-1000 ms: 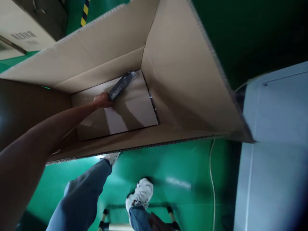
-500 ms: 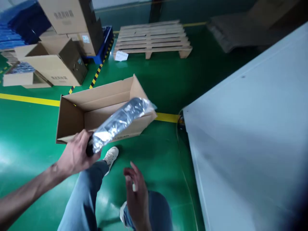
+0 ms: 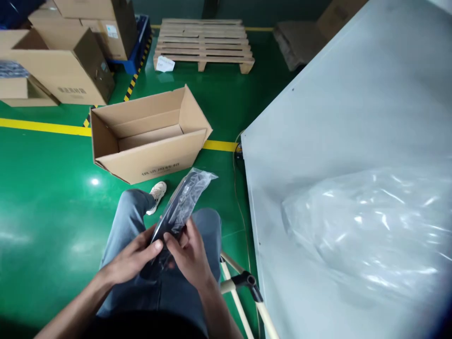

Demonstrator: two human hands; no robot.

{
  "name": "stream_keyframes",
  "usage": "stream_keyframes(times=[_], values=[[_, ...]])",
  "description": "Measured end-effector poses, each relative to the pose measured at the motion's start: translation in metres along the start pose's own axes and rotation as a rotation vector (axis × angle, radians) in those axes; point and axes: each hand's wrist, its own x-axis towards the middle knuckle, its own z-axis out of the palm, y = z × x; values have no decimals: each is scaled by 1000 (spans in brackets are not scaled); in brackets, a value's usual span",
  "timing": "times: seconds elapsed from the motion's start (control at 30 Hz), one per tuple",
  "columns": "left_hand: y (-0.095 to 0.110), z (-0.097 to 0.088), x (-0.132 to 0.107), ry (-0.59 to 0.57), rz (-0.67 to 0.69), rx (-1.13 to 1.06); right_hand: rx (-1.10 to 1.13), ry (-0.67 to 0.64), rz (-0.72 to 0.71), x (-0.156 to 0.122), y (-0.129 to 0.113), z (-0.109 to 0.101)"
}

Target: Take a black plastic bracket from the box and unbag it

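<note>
Seated over the lap, the left hand [image 3: 132, 256] and right hand [image 3: 189, 254] both grip the near end of a bagged dark part [image 3: 180, 207], apparently at the unwrapping step, which calls for fingers to find the bag's opening.

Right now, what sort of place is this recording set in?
Probably a warehouse or packing area: green painted floor with yellow line, a wooden pallet, and stacked cardboard boxes.
</note>
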Motion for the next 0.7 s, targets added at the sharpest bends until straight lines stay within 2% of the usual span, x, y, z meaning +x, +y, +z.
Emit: stream_keyframes(times=[0.07, 0.2, 0.27, 0.37, 0.47, 0.6, 0.7], values=[[2, 12, -3, -2, -70, -108, -157, 44, -51, -9, -1, -1], [-1, 34, -8, 290, -20, -179, -419, 170, -186, -23, 1, 1], [-3, 40, -10, 343, 31, -180, -435, 182, -210, -29, 4, 5], [-9, 44, -13, 310, 94, -150, -427, 249, -225, -35, 9, 8], [-17, 44, -18, 304, 89, -114, -417, 335, -262, -36, 8, 6], [-28, 44, -26, 287, 77, -66, -417, 427, -321, -35, -3, 1], [-31, 45, -30, 248, 129, -39, -425, 452, -335, -35, -14, 2]])
